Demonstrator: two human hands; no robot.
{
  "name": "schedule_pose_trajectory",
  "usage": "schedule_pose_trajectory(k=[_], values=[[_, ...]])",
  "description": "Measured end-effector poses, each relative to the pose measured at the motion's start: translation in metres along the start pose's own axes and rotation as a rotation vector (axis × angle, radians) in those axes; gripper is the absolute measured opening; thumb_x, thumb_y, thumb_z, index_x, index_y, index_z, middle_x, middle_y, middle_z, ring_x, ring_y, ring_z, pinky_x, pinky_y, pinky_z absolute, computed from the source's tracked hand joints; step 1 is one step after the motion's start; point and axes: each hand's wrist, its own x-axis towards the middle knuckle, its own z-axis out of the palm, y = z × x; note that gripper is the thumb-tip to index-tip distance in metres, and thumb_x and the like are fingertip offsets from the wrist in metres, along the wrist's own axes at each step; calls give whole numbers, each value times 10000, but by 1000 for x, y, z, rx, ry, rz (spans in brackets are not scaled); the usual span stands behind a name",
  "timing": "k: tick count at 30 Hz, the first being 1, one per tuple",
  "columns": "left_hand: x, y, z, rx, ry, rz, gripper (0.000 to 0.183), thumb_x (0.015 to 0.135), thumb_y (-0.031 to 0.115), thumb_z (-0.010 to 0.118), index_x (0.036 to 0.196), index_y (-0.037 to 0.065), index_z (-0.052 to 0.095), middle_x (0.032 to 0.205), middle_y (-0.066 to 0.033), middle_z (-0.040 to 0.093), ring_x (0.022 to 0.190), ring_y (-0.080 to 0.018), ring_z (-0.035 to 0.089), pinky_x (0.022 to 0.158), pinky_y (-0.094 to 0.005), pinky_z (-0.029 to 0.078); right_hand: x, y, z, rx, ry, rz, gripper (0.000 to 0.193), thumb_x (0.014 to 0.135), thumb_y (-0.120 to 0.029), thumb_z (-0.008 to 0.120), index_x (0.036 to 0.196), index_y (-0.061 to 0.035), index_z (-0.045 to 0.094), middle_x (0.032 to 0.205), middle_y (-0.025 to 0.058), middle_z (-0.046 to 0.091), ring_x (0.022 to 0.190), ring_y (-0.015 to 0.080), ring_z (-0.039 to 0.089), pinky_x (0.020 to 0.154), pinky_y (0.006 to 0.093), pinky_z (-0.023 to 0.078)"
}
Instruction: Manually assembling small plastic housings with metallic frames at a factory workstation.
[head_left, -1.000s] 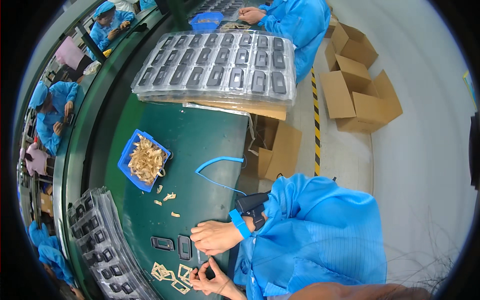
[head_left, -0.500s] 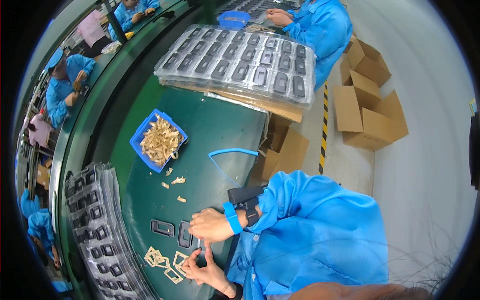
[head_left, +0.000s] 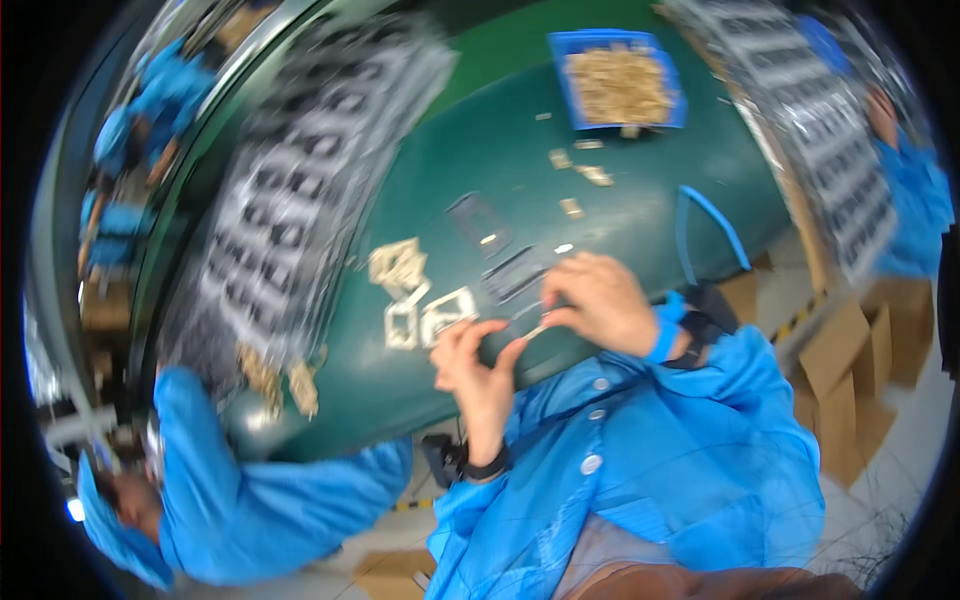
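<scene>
Hands point(head_left: 478, 375) point(head_left: 605, 305) by tabletop point(head_left: 640, 225) edge, right clamped on pale strip point(head_left: 535, 332), left unclear, room forward-right.

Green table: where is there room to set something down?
The green table has bare patches between the left plastic trays and blue bin, and between the bin and blue tube. It's crowded near the left hand and right hand, with pale frames and dark frames.

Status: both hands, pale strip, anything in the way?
Left hand and right hand close together, exact grip blurred. Thin pale strip between their fingertips. Dark frame flat on the table near right hand; nothing visibly blocking.
</scene>
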Motion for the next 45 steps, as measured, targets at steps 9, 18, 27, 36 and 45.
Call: schedule_pose_trajectory(k=[9, 18, 27, 36, 45], values=[[-22, -16, 22, -83, 172, 0, 468, 639, 250, 884, 1057, 250, 673, 1185, -9, 554, 1214, -279, 439, 913, -483, 292, -12, 18, 20, 205, -60, 80, 162, 832, -40, 726, 985, -30, 674, 694, 55, 463, 617, 177, 425, 581, 323, 374], [-22, -14, 37, -156, 221, 109, 457, 625, 200, 899, 1024, 161, 678, 1115, -31, 496, 1153, -245, 419, 878, -400, 282, 15, 71, 23, 2, -146, -141, 201, 842, 7, 723, 1020, -20, 634, 798, -24, 519, 661, 64, 408, 606, 213, 372], [4, -30, 23, -133, 341, 269, 192, 817, 279, 765, 929, 130, 716, 1057, -21, 544, 1052, -218, 473, 845, -385, 311, 35, 81, 27, 16, -104, -233, 126, 851, -26, 735, 866, -43, 611, 719, -5, 541, 613, 80, 444, 585, 228, 389], [8, -38, 45, -131, 368, 414, 95, 701, 191, 803, 729, 136, 731, 861, 9, 581, 1007, -206, 511, 842, -380, 351, 15, 54, 23, 13, -108, -300, 74, 906, 1, 669, 949, -15, 610, 767, 7, 545, 643, 86, 487, 585, 241, 406], [-10, -33, 34, -87, 399, 454, 57, 752, 139, 711, 775, 116, 665, 886, 3, 567, 941, -209, 513, 804, -356, 373, -5, 3, 16, 30, -78, -221, 92, 854, 25, 684, 910, 17, 611, 824, 94, 537, 707, 218, 515, 618, 319, 413]])
